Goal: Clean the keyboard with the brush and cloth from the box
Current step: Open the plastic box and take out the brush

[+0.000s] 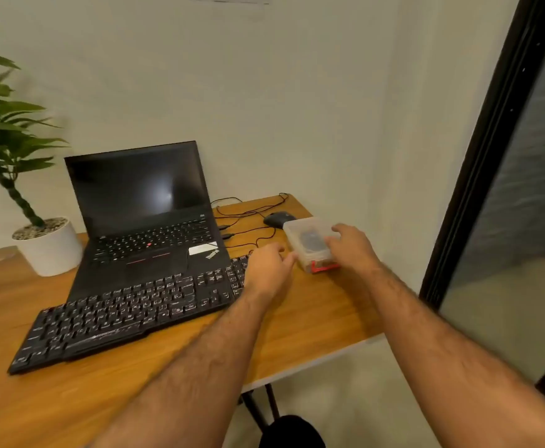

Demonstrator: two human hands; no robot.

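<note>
Sitting near the right edge of the table (pixel 313 318), just beside the keyboard (pixel 129 305), the small translucent plastic box (pixel 310 240) looks light, stiff and slippery, so the right hand (pixel 350 245), fingers curled over its top, and the left hand (pixel 269 266), fingers loosely bent at its side, should probably take it by opposite walls.

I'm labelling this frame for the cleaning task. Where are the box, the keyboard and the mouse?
box (pixel 308 228): head view, on its translucent lid, left of the right hand.
keyboard (pixel 113 313): head view, on the middle key rows.
mouse (pixel 276 218): head view, on its dark top, behind the box.
</note>
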